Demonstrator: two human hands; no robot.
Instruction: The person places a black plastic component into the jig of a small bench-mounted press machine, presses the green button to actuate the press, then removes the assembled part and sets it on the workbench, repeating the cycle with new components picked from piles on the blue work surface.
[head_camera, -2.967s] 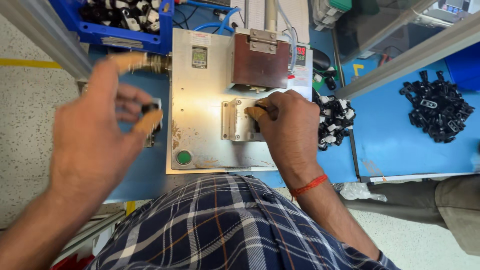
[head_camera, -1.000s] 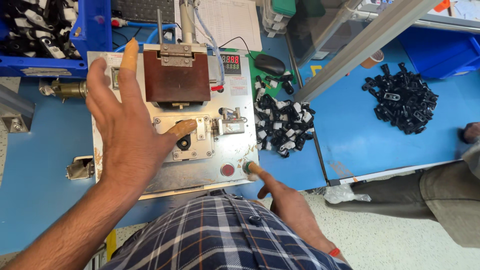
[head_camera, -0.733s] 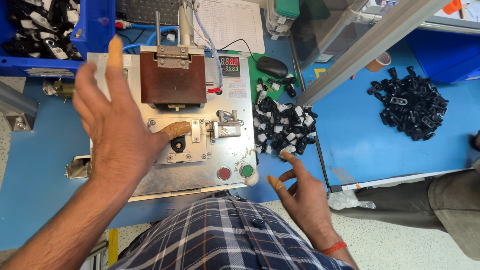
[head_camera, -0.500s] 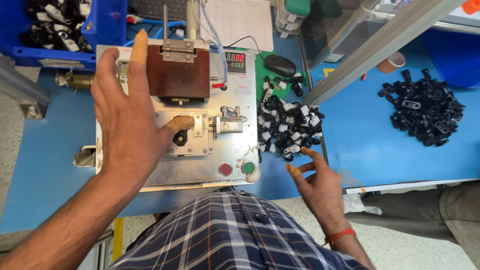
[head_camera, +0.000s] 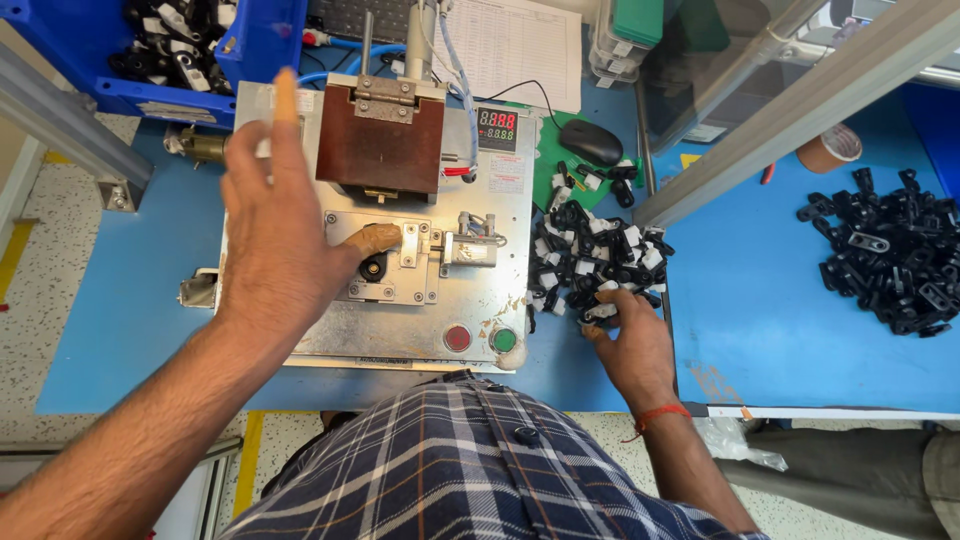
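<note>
my left hand (head_camera: 275, 245) spread, thumb pressing black part (head_camera: 373, 267) on metal fixture (head_camera: 390, 330); right hand (head_camera: 632, 345) fingers curled into clip pile (head_camera: 600, 262), pinch unclear. clips likely light, stiff; grip by body.

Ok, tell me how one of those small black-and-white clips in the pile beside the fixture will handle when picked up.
The clip pile is loose, so neighbours probably shift or snag. Each piece looks like small moulded plastic: likely stiff and light. The right hand reaches the pile's near edge.
</note>
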